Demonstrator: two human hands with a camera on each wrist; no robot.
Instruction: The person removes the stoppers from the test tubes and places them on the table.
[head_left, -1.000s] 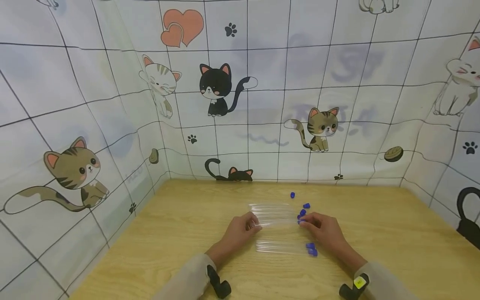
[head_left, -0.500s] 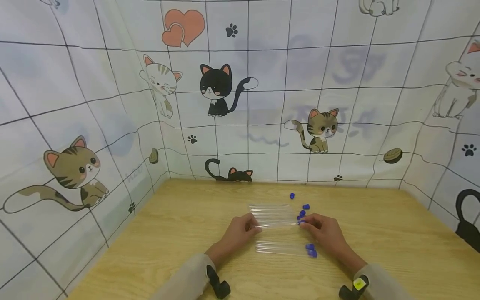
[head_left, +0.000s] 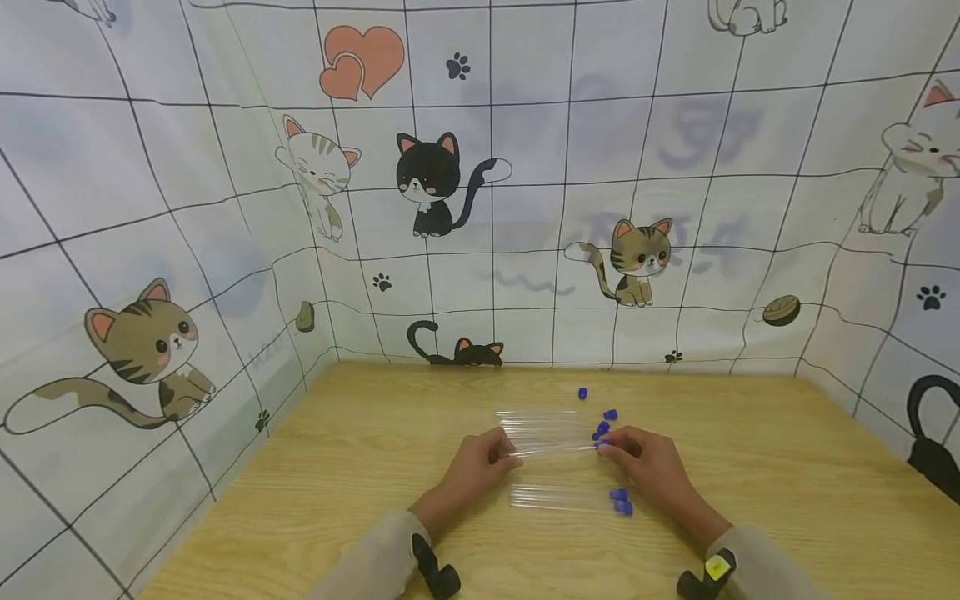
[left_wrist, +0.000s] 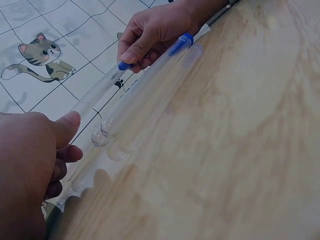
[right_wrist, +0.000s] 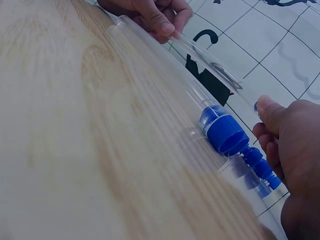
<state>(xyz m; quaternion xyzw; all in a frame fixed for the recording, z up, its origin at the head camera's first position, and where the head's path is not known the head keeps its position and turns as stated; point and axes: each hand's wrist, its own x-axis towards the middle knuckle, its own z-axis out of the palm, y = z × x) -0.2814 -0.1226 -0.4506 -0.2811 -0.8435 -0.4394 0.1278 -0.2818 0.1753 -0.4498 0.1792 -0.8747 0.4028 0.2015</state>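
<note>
Between my two hands a clear test tube (left_wrist: 95, 95) is held lengthwise, a little above the table. My left hand (head_left: 476, 465) grips its left end between thumb and fingers. My right hand (head_left: 651, 460) pinches a blue cap (left_wrist: 123, 65) at its right end; how far the cap sits on the tube is mostly hidden by the fingers. Nearer me lie a few test tubes (head_left: 558, 497) with blue caps (head_left: 621, 507) on their right ends. Behind the held tube lies a row of several clear test tubes (head_left: 543, 423).
Loose blue caps lie to the right of the back row: one farthest off (head_left: 582, 392), another cap (head_left: 611, 414) nearer, and a few close to my right fingertips. The wooden table (head_left: 360, 433) ends at a cat-print cloth (head_left: 525, 275) behind and at both sides.
Both hands stay nearly in place, still holding the test tube and its cap. The head view has shifted very slightly.
</note>
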